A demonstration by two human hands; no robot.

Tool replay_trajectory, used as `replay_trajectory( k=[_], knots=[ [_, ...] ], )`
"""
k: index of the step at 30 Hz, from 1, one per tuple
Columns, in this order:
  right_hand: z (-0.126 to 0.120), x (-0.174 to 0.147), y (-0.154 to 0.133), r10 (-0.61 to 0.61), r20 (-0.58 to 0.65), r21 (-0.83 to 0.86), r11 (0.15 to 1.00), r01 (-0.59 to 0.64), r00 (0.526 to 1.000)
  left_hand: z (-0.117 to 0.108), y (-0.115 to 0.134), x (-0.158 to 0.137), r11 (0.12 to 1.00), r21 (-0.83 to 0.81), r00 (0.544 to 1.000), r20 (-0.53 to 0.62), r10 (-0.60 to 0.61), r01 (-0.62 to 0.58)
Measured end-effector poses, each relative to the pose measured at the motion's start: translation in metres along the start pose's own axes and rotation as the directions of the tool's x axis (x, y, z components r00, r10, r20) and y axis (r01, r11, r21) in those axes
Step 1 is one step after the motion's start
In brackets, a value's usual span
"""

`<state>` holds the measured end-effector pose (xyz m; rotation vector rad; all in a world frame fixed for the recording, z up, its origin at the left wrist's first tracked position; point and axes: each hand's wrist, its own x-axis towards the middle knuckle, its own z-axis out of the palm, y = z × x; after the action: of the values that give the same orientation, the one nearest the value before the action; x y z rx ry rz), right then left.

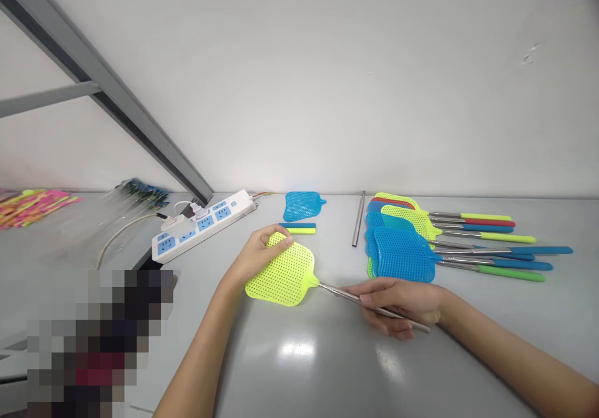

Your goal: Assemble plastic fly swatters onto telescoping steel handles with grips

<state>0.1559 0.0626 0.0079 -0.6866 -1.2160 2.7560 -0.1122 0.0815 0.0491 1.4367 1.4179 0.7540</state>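
Nearest to my camera, the right hand (pixel 400 306) has its fingers curled around a bare metal rod (pixel 339 292), whose free end points to the near right. The rod's other end meets the neck of a yellow-green fly swatter head (pixel 285 271) over the grey table (pixel 337 374); from out here I cannot tell how firmly they are joined. The left hand (pixel 259 252) pinches the head's far left edge, thumb on the mesh. If that joint is loose, I judge a twist between the hands could part it or bend the neck; the smooth rod might also slip through the fingers. Just beyond the right hand lies a stack of fly swatters (pixel 405 256), which a careless sweep could knock askew. Farther off I see a loose metal tube (pixel 358 219), liable to roll if bumped, and past the left hand a yellow sleeve (pixel 304 231) beside a blue sleeve (pixel 299 225). Left of those sits a white power strip (pixel 206 226); farthest, by the wall (pixel 327 81), lies a blue swatter head (pixel 302 206).
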Motion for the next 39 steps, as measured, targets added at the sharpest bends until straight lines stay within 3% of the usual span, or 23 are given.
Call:
replay_trajectory(
  k=[2, 6, 9, 12, 20, 31, 35, 39],
  knots=[
    [0.006, -0.002, -0.003, 0.032, -0.040, -0.036, 0.999, -0.034, 0.999, 0.001, 0.001, 0.000, 1.000, 0.000, 1.000, 0.003, -0.006, 0.006],
    [0.024, -0.009, -0.012, 0.105, -0.260, -0.082, 0.988, -0.131, 0.960, 0.010, 0.001, -0.001, 1.000, 0.004, 1.000, 0.012, -0.015, 0.015],
    [0.036, -0.015, -0.016, 0.196, -0.333, -0.096, 0.966, -0.240, 0.922, 0.019, 0.002, -0.002, 1.000, 0.005, 0.999, 0.050, -0.014, 0.013],
    [0.037, -0.016, -0.013, 0.215, -0.372, -0.111, 0.956, -0.273, 0.903, 0.026, 0.003, -0.002, 1.000, 0.023, 0.998, 0.064, 0.007, -0.009],
    [0.023, -0.011, -0.013, 0.251, -0.208, 0.004, 0.967, -0.256, 0.946, 0.027, 0.000, -0.001, 1.000, -0.004, 0.999, 0.029, 0.029, -0.029],
    [0.017, -0.010, -0.007, 0.249, -0.182, 0.039, 0.968, -0.247, 0.951, 0.029, 0.000, -0.001, 0.995, 0.073, 0.998, 0.015, 0.065, -0.066],
    [0.010, -0.007, -0.010, 0.232, -0.080, 0.085, 0.970, -0.226, 0.969, 0.027, 0.000, -0.001, 0.992, 0.103, 0.997, 0.001, 0.075, -0.075],
    [0.006, -0.004, -0.010, 0.184, 0.050, 0.191, 0.963, -0.190, 0.982, 0.022, 0.003, -0.003, 0.961, 0.256, 0.991, -0.053, 0.122, -0.104]
  ],
)
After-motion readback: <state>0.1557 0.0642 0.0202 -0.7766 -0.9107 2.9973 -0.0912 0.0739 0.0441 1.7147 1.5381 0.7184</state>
